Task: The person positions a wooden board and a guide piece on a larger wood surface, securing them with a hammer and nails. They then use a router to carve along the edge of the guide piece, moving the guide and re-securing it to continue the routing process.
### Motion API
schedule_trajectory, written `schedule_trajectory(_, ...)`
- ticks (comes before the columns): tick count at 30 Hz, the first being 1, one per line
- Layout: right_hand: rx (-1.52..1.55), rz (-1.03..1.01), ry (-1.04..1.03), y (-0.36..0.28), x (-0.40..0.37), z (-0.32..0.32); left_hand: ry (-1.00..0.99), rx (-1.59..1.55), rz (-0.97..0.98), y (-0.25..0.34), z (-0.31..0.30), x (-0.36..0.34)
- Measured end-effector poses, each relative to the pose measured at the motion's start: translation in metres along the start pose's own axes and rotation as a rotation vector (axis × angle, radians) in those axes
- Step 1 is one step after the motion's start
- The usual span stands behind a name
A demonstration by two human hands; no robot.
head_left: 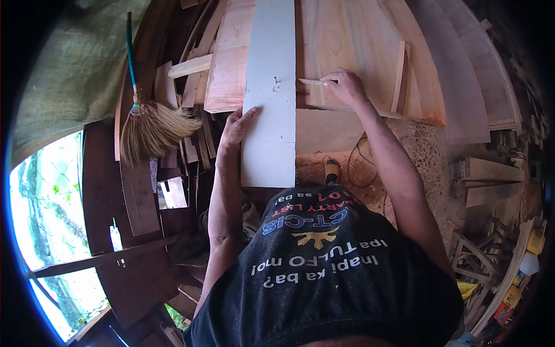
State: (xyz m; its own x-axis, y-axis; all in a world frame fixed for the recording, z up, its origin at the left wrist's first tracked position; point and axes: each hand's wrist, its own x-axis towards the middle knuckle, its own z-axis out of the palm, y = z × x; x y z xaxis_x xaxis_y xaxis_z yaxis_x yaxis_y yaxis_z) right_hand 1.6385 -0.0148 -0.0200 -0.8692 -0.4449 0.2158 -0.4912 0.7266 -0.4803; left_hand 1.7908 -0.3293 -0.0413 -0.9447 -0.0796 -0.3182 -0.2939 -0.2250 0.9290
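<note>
A long white-painted board lies lengthwise in front of me, its near end close to my shirt. At the board's left edge is my left hand, thumb on the top face and the other fingers hidden beneath. My right hand is closed in a pinch around a thin pale stick, whose far tip points left to the board's right edge. Small dark marks dot the white face near the stick. Under the hand and board spreads a wide wooden panel with visible grain.
A short wood strip rests on the panel at right. On the left, a straw broom with a green handle leans against stacked lumber. Scrap wood and a shelf of small containers stand at right. A dark cord curls on the floor.
</note>
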Motion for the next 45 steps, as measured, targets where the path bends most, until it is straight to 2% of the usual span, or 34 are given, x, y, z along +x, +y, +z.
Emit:
schedule_trajectory(17,0.029,0.017,-0.034,-0.006,0.000,0.003,0.037,0.100,0.007,0.015,-0.005,-0.005)
schedule_trajectory(45,0.018,-0.002,0.018,-0.004,0.001,0.006,0.039,0.115,0.067,-0.002,-0.010,0.004)
